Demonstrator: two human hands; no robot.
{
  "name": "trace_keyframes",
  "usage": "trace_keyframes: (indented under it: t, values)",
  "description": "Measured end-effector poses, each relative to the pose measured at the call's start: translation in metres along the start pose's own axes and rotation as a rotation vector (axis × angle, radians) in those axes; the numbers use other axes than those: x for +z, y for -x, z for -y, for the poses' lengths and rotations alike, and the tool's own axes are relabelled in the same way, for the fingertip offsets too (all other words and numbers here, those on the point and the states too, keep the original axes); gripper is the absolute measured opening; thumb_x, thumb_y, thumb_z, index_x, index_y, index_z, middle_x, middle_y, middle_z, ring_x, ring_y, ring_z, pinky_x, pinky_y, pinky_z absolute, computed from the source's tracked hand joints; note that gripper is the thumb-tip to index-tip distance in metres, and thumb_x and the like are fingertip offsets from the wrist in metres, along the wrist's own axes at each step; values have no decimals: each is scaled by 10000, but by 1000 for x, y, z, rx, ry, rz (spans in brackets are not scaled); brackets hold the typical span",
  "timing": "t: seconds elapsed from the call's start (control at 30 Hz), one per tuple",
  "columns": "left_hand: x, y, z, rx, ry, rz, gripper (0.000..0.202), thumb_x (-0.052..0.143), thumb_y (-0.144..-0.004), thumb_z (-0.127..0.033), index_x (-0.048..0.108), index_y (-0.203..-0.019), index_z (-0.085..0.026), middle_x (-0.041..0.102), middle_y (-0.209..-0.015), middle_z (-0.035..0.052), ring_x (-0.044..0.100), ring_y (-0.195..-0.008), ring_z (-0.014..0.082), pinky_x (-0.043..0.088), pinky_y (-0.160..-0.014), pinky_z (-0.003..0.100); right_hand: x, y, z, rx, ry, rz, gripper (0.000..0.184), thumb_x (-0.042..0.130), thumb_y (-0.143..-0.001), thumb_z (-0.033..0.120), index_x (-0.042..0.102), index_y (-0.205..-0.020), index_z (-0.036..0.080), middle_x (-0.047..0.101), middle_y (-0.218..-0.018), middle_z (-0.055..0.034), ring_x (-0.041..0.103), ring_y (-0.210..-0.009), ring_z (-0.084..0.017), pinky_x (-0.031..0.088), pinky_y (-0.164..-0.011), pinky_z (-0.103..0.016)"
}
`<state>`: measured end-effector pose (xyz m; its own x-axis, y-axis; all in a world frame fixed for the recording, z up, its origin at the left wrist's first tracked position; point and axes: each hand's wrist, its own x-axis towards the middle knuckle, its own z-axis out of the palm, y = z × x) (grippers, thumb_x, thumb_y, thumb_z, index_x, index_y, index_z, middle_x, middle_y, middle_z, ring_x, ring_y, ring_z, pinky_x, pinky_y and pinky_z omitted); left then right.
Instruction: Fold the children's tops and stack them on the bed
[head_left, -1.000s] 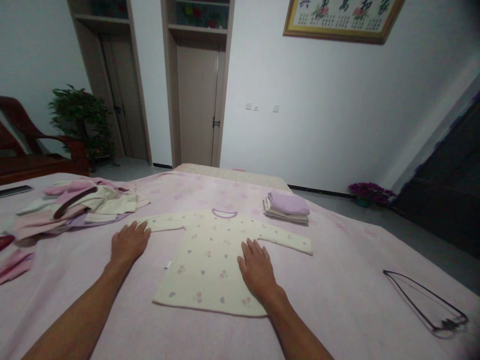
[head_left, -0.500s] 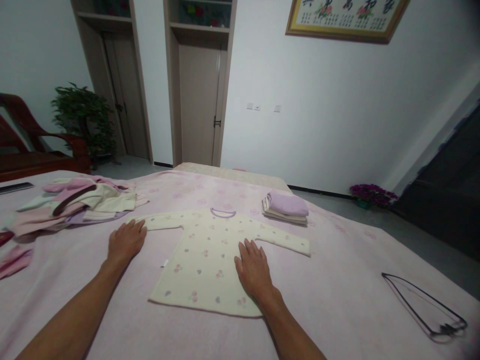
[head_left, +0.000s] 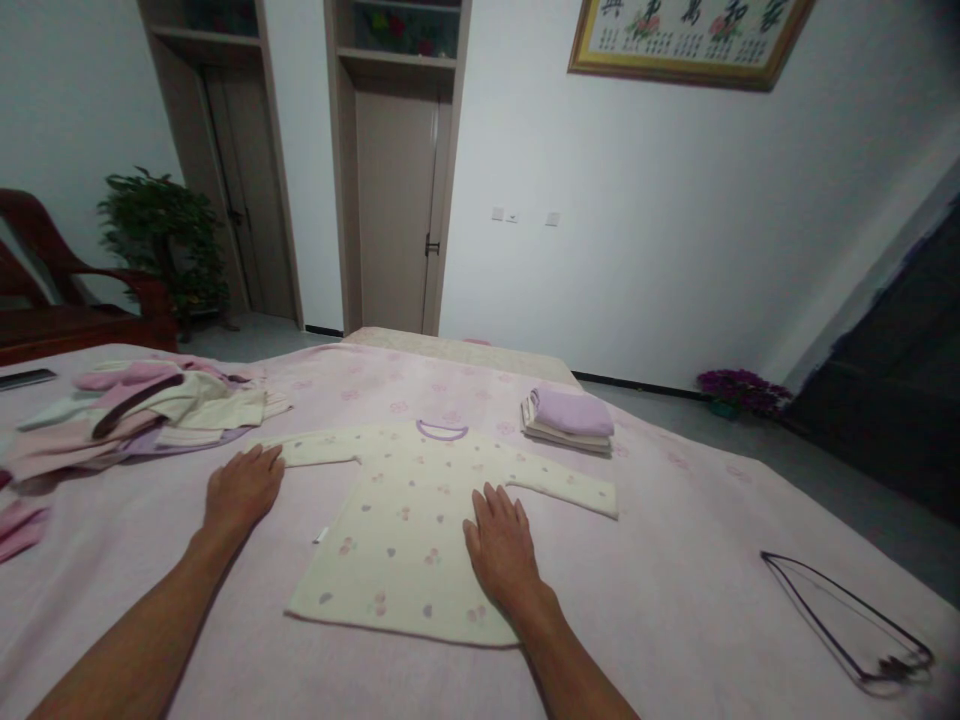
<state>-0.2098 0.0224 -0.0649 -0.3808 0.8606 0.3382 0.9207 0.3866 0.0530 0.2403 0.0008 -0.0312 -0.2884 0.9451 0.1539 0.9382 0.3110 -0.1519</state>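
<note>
A small cream long-sleeved shirt with a lilac collar and tiny printed flowers lies spread flat, front up, on the pink bed cover. My left hand lies flat and open on the cover, its fingertips at the end of the shirt's left sleeve. My right hand rests flat and open on the lower right part of the shirt's body. Neither hand holds anything.
A loose heap of pink, cream and lilac clothes lies at the far left. A small folded stack with a lilac piece on top sits beyond the shirt. A wire hanger lies at the right edge. Doors, a plant and a wooden chair stand behind.
Both hands stay flat in the same places on the sleeve end and shirt body. The view has shifted slightly, so everything sits a little lower and to the left.
</note>
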Motion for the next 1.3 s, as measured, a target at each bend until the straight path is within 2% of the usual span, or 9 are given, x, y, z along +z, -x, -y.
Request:
trace_keyframes:
  t: [0.2,0.77,1.3]
  values:
    - [-4,1,-3,-28,-13,12,505,318,-992,-371,545,-1406,-191,510,-1462,142,483,-1303,338,374,-1050,484,-3,0,1,5,-7,0,546,307,-1016,403,430,-1502,187,323,-1605,-86,199,-1504,-261,93,-1219,-466]
    - [-8,0,-4,10,-50,22,512,321,-982,-384,549,-1389,-174,537,-1424,156,515,-1247,342,397,-990,461,-7,-1,5,27,-12,34,544,329,-1011,394,423,-1507,192,320,-1606,-87,210,-1501,-255,104,-1216,-457]
    - [-3,-3,-4,-6,-60,43,521,363,-957,-399,532,-1410,-206,520,-1453,136,489,-1298,338,363,-1043,472,-9,-1,5,27,-26,27,529,368,-998,373,447,-1490,197,337,-1598,-93,227,-1495,-260,119,-1213,-453]
